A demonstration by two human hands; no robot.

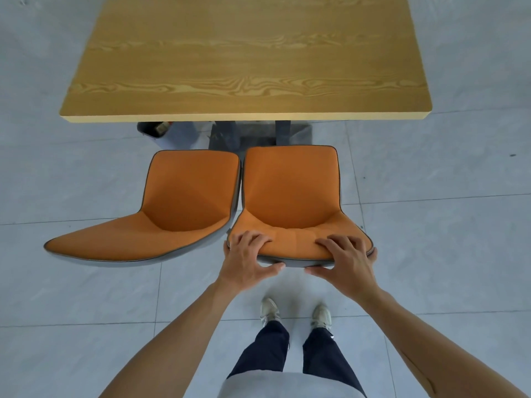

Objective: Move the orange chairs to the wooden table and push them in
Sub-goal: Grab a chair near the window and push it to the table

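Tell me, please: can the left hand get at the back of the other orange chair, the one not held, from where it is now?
Probably yes. The left hand grips the right chair, and the left chair stands just beside it, with nothing between.

A pale grey tiled floor [431, 254] carries a rectangular light wooden table [244, 58], two orange cushioned chairs [184, 202] [293, 193] side by side, and a person's pale sneakers [270, 311].

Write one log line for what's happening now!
left hand, right hand: grip right chair backrest | left chair: untouched | wooden table: chairs not pushed in
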